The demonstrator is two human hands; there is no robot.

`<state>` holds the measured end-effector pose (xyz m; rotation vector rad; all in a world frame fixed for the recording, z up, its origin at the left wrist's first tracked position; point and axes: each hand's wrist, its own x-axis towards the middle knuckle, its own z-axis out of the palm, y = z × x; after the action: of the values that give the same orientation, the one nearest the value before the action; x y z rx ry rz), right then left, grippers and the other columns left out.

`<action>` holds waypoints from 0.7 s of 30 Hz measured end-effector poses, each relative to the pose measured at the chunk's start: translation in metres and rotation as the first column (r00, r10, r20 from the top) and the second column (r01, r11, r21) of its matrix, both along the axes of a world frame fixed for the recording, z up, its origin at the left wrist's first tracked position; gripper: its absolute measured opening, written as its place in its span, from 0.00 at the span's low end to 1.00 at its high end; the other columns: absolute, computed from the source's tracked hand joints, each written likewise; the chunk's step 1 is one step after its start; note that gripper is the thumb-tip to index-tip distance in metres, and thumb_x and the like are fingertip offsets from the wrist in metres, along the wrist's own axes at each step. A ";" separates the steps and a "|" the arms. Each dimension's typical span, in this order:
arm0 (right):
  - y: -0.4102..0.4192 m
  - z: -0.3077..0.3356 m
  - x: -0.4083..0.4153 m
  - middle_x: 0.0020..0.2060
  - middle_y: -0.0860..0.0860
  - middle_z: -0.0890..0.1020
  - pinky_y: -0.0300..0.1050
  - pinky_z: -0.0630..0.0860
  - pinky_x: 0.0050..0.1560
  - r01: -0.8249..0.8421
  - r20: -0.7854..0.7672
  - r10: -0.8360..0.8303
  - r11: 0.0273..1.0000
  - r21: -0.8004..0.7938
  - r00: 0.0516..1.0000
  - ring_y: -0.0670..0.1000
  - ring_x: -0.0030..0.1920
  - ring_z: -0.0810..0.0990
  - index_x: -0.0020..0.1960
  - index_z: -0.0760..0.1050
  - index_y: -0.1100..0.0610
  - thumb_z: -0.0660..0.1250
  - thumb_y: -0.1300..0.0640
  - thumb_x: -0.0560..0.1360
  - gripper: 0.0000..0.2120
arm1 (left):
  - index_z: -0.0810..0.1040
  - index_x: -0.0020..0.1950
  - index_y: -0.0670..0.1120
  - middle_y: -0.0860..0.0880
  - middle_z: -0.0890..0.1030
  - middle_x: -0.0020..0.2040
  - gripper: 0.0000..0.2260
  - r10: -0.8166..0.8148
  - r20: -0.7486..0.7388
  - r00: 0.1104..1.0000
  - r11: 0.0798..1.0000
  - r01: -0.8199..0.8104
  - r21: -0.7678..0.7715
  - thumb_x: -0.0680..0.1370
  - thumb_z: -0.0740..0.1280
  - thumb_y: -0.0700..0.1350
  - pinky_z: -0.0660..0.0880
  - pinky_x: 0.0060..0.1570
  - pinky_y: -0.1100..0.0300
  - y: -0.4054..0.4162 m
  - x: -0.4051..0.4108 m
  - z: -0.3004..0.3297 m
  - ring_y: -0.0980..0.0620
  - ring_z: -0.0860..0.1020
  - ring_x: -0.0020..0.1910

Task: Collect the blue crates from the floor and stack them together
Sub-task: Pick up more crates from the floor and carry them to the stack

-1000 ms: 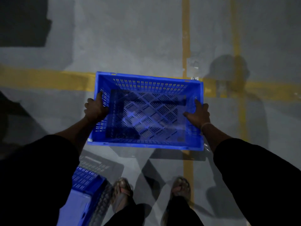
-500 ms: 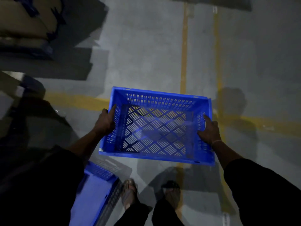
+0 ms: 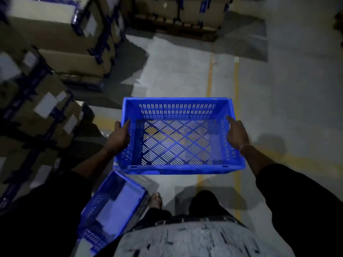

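Note:
An empty blue perforated crate [image 3: 176, 167] is held level in the air in front of me, above the grey floor. My left hand [image 3: 119, 136] grips its left rim, with the thumb inside the wall. My right hand [image 3: 236, 134] grips the right rim in the same way. A second blue crate [image 3: 111, 206] sits on the floor at the lower left, beside my left foot, with a pale sheet lying inside it.
Stacked cardboard boxes with blue strapping [image 3: 52, 58] fill the left side and the back. More boxes on a pallet [image 3: 178, 17] stand at the top. Yellow floor lines [image 3: 209, 78] run ahead over grey concrete. My feet [image 3: 156, 200] stand below the held crate.
The held crate has risen and levelled out in both hands. The view has swung left and up, bringing the box stacks and more of the floor crate into sight.

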<state>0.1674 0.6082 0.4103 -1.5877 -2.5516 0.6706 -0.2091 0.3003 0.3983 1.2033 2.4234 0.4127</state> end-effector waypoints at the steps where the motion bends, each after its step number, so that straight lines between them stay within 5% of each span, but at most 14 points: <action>1: 0.001 0.003 -0.002 0.59 0.66 0.71 0.54 0.73 0.56 -0.024 0.005 0.024 1.000 0.011 1.000 0.68 0.53 0.76 0.77 0.62 0.55 0.60 0.67 0.72 0.34 | 0.57 0.79 0.43 0.35 0.65 0.60 0.30 0.014 0.009 1.000 0.999 -0.014 0.042 0.79 0.64 0.37 0.77 0.46 0.42 -0.010 0.006 0.005 0.31 0.76 0.41; 6: 0.013 0.007 -0.019 0.59 0.66 0.71 0.55 0.74 0.55 -0.158 0.006 0.158 0.987 0.017 0.987 0.69 0.52 0.77 0.77 0.63 0.53 0.60 0.65 0.74 0.31 | 0.60 0.77 0.35 0.31 0.69 0.53 0.29 0.121 -0.018 0.993 0.980 -0.116 0.162 0.77 0.61 0.38 0.67 0.49 0.51 -0.052 0.048 0.017 0.33 0.73 0.47; 12: 0.029 0.015 -0.049 0.60 0.64 0.71 0.54 0.74 0.55 -0.328 -0.011 0.328 0.945 0.016 0.945 0.67 0.54 0.77 0.76 0.63 0.49 0.59 0.63 0.75 0.30 | 0.61 0.79 0.43 0.33 0.69 0.54 0.28 0.443 -0.017 0.897 0.883 -0.432 0.183 0.79 0.64 0.37 0.73 0.53 0.48 -0.098 0.115 0.009 0.32 0.75 0.46; 17: 0.027 0.018 -0.075 0.60 0.65 0.71 0.52 0.74 0.53 -0.501 -0.012 0.501 0.865 -0.007 0.865 0.66 0.52 0.76 0.77 0.62 0.47 0.58 0.63 0.76 0.30 | 0.63 0.79 0.44 0.34 0.75 0.47 0.28 0.635 -0.038 0.772 0.765 -0.621 0.168 0.80 0.66 0.42 0.70 0.47 0.50 -0.134 0.178 0.009 0.35 0.74 0.48; 21: 0.006 0.020 -0.092 0.56 0.65 0.72 0.52 0.74 0.53 -0.627 -0.002 0.627 0.779 0.007 0.779 0.67 0.53 0.76 0.76 0.62 0.47 0.59 0.62 0.77 0.29 | 0.62 0.79 0.46 0.35 0.75 0.52 0.28 0.765 -0.010 0.644 0.639 -0.757 0.133 0.80 0.67 0.44 0.71 0.49 0.49 -0.164 0.235 0.022 0.36 0.75 0.51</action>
<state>0.0757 0.6139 0.4301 -0.6776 -3.0719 0.6912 0.0254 0.1361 0.4201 0.1245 2.9068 0.7676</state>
